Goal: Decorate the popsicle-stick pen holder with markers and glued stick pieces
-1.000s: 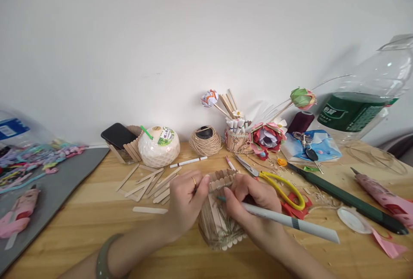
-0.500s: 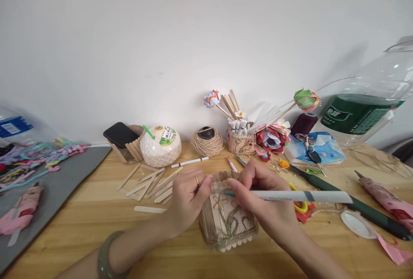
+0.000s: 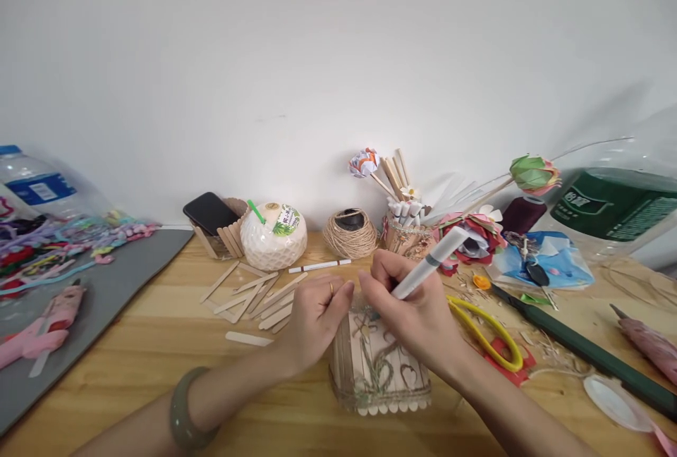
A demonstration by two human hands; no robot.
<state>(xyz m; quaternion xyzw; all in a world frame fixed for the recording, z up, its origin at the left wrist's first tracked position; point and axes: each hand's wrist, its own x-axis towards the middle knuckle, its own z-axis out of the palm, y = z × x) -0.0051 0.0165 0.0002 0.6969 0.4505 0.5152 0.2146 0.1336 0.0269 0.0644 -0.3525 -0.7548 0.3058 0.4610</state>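
Note:
A small holder made of craft sticks (image 3: 381,372) is tilted towards me at the front middle of the table. Its face carries twine and leaf-like decoration, a heart and a scalloped lower edge. My left hand (image 3: 319,312) grips its upper left edge, fingers curled and thumb on top. In my right hand (image 3: 407,309) is a white marker (image 3: 431,263) with a grey band, slanting up to the right. The marker's tip is mostly hidden by my fingers, near the holder's top, so I cannot tell whether it touches.
Loose craft sticks (image 3: 264,300) lie left of the holder. Behind stand a wrapped coconut (image 3: 273,235), a twine ball (image 3: 350,235) and a decorated pen pot (image 3: 405,237). Yellow-handled scissors (image 3: 489,340) and a dark green tool (image 3: 582,348) lie right. A pink glue gun (image 3: 45,326) rests on a grey mat.
The marker has swung from nearly level to steeply upright in my right hand. My left hand keeps its grip on the holder. The whole view has shifted slightly.

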